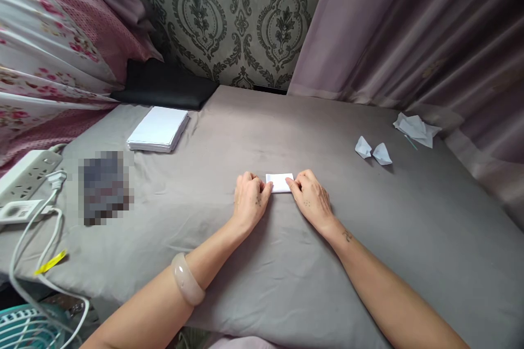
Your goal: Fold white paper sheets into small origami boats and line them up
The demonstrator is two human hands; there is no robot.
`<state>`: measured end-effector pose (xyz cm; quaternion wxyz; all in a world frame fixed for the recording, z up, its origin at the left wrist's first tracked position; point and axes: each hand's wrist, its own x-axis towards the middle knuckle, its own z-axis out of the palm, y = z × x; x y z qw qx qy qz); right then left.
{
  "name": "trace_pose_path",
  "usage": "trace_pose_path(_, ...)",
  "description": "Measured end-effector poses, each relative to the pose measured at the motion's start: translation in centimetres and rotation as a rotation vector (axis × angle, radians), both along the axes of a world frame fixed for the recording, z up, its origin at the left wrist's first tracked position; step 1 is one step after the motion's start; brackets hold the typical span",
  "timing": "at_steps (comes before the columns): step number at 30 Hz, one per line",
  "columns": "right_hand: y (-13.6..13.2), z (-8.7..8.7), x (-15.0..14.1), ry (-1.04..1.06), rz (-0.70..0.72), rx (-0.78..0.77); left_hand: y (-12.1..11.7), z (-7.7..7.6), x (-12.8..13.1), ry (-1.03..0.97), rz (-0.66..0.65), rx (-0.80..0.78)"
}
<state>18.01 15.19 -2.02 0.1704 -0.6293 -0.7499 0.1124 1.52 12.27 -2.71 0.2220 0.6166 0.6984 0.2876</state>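
Observation:
A small folded piece of white paper (280, 182) lies flat near the middle of the grey cloth surface (262, 136). My left hand (250, 196) pinches its left edge, thumb on top and the other fingers curled. On the opposite edge, my right hand (310, 196) grips the paper in the same way, thumb pressing its right end. The fingertips under the paper are hidden. Right of my hands stand two small folded paper shapes (362, 148), close together.
A stack of white paper (159, 128) lies at the back left, before a black cloth (167, 84). Crumpled paper pieces (417, 130) rest at the far right by the curtain. At left are a power strip (28, 174) with cables, a blurred dark object (105, 188) and a teal fan (33, 327).

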Motion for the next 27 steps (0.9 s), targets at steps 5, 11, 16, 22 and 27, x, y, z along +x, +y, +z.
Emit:
trace_pose_path(5, 0.06, -0.26, 0.0, -0.012, 0.001, 0.015, 0.11, -0.26, -0.06, 0.0, 0.008, 0.017)
trace_pose_path(11, 0.08, -0.48, -0.06, -0.012, -0.001, 0.032, 0.31, -0.32, -0.18, -0.005, 0.012, 0.01)
trace_pose_path(16, 0.01, -0.28, -0.17, -0.033, -0.01, 0.02, 0.34, -0.04, -0.14, -0.003, 0.014, 0.002)
trace_pose_path(22, -0.08, 0.44, -0.62, -0.094, -0.04, -0.012, 0.21, 0.31, -0.01, 0.034, 0.01, -0.036)
trace_pose_path(27, -0.32, 0.33, -0.77, -0.13, -0.05, 0.017, 0.27, 0.43, -0.1, 0.228, -0.058, 0.072)
